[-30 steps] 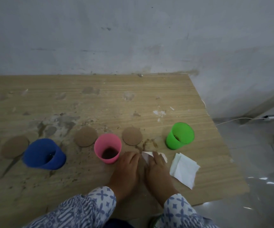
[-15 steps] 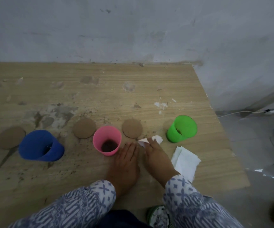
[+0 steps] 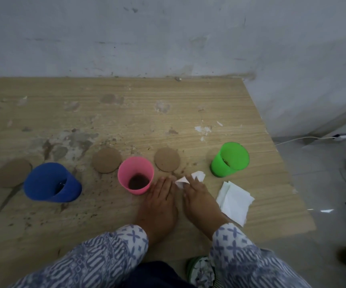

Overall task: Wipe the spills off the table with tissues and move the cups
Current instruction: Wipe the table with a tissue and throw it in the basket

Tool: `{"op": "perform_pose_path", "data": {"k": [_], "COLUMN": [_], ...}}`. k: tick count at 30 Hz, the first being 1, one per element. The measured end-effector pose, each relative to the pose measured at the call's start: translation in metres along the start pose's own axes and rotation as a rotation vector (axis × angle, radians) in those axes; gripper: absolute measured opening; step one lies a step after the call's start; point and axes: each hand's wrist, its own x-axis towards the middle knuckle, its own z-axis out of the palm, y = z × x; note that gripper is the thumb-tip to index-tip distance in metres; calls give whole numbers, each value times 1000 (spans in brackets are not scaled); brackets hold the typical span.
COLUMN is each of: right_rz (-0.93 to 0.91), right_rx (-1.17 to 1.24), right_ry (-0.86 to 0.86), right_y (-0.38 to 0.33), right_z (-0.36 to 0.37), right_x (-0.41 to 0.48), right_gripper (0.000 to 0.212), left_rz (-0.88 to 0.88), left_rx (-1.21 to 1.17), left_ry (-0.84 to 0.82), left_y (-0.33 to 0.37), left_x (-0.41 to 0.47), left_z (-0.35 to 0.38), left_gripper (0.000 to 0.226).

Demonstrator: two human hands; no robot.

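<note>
Our left hand [image 3: 159, 202] lies flat on the worktop [image 3: 126, 113] just right of the pink cup [image 3: 135, 175], fingers straight, holding nothing. Our right hand [image 3: 199, 198] is a bit further right of that cup, fingers stretched out and pressing a crumpled tissue [image 3: 198, 175] onto the wood, not really gripping it. The folded tissues [image 3: 234, 199] sit further right again, the green cup [image 3: 230, 159] is right and back, and the blue cup [image 3: 51, 182] is well to the left. Brown specks [image 3: 97, 196] dot the worktop left of the pink cup.
</note>
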Motion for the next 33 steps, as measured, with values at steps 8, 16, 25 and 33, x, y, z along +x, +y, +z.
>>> {"op": "perform_pose_path", "data": {"k": [8,16,25,33], "right_rz": [64,100,18,158], "right_rx": [18,9,36,33], "right_ry": [-7,-15,-20,24], "right_y": [-6,0,-9,-7], "right_z": [-9,-4,-8,-11], "right_x": [30,-5,0,21], "right_gripper": [48,46,49,56], "left_rz": [2,8,4,-9], "left_rx": [0,5,-2,30], "left_ry": [22,27,17,-2], "left_y": [-1,-1,-1,-1], "left_x": [1,0,1,0], "left_z": [3,2,1,-1], "left_gripper": [52,53,51,55]}}
